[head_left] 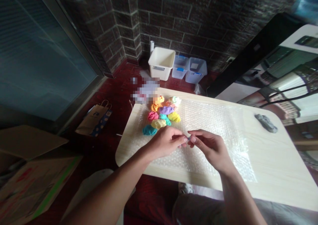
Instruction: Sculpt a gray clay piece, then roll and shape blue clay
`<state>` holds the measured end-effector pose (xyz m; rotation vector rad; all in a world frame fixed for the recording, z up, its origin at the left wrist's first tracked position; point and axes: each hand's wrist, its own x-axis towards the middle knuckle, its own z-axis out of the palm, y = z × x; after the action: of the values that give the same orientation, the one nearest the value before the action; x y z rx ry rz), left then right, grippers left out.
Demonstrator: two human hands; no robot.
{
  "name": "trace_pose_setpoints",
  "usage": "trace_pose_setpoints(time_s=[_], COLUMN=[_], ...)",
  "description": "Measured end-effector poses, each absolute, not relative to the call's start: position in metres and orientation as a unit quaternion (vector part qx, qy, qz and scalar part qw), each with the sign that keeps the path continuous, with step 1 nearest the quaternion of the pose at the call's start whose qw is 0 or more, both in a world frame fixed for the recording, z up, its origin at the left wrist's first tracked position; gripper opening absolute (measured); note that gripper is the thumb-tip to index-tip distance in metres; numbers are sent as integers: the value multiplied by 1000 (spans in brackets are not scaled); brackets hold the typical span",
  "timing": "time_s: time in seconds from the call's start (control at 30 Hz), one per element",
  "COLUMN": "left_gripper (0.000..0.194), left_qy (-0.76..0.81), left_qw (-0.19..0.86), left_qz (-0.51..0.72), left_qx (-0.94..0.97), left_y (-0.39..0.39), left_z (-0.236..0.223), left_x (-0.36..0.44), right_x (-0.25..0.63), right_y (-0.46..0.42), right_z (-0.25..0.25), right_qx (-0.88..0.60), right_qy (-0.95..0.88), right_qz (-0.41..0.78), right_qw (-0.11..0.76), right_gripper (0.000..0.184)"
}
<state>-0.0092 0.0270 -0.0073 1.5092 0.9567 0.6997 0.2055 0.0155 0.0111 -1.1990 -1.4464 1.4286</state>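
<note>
A tiny bluish piece [189, 139], mostly hidden, is above bubble wrap [211, 119].

**Exposure: Bright Tabletop, Dim Surroundings**

Tabletop [270, 158]: brightly lit, soft shadow near front edge. Brick wall [171, 19]: dim. Bubble wrap [242, 155]: glare, strongest at right. Frame periphery: stretched, blurred. Floor patch [146, 89]: pixelated.

Dk red on floor [115, 95]; pale wood grain on tbl [280, 162]; purple, teal, yellow etc. on lumps [166, 110]; dots on blue bag [101, 123]; grn stripe on box [27, 190].
</note>
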Motion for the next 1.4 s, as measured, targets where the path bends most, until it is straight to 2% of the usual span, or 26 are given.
trace_pose_setpoints(time_s=[0.13,0.27,0.43,0.6,0.8,0.97,1.07,1.17,1.3,1.4], left_gripper=[28,21,30,28,23,30,26,24,20,25], left_qy=[410,401,397,406,411,412,415,422,416,415], left_qw=[579,602,632,606,563,571,552,538,570,591], left_qz=[309,322,288,288,298,284,282,289,304,304], left_qx=[634,611,600,620,652,651,666,670,640,622], left_y=[27,25,24,25,23,23,23,24,23,23], left_z=[-6,-5,-6,-5,0,1,-2,-5,-7,-7], left_x=[-8,-6,-6,-8,-7,-8,-8,-7,-6,-7], right_x=[206,208,215,214,212,216,215,213,214,217], right_y=[16,16,16,16,17,16,15,16,17,18], right_z=[13,13,12,11,13,14,13,13,12,10], right_qx=[-482,-481,-482,-483,-474,-470,-481,-485,-484,-487], right_qy=[-576,-578,-577,-572,-590,-579,-567,-578,-589,-589], right_qz=[562,559,541,562,554,556,570,574,564,551], right_qw=[348,350,377,352,347,368,350,318,317,336], right_gripper=[27,22,18,29,22,20,28,28,25,23])
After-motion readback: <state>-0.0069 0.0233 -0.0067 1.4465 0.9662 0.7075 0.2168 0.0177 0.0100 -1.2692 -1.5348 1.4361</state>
